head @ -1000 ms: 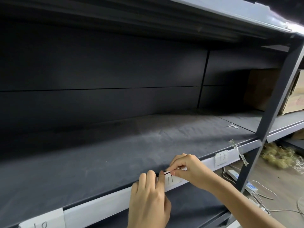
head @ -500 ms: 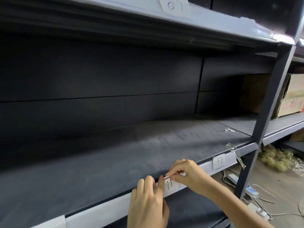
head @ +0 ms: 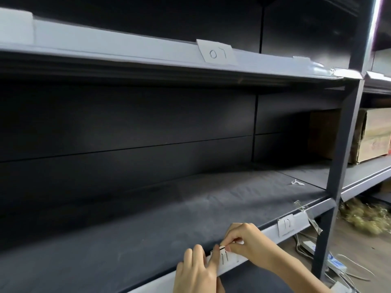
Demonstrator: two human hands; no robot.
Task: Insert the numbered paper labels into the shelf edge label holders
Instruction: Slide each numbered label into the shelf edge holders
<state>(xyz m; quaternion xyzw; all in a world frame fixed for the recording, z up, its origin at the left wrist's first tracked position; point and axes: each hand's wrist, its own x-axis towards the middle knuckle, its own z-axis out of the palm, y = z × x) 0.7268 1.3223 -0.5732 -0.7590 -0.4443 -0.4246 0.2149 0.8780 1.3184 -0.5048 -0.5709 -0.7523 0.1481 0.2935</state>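
Observation:
A white paper label marked 11 sits in the pale label holder strip along the front edge of the lower shelf. My right hand pinches the label's top edge between thumb and forefinger. My left hand rests against the strip, its fingertips pressing the label's left end. A label marked 12 sits in the same strip to the right. On the upper shelf's strip is a label marked 07, and another white label at far left.
A dark upright post bounds the bay on the right. A clear plastic strip end sticks out near it. A cardboard box stands on the neighbouring shelf. Cables and a power strip lie on the floor.
The view has tilted upward, bringing the upper shelf edge and its 07 label into sight. Both hands stay at the 11 label, with my right fingers still pinching its top edge.

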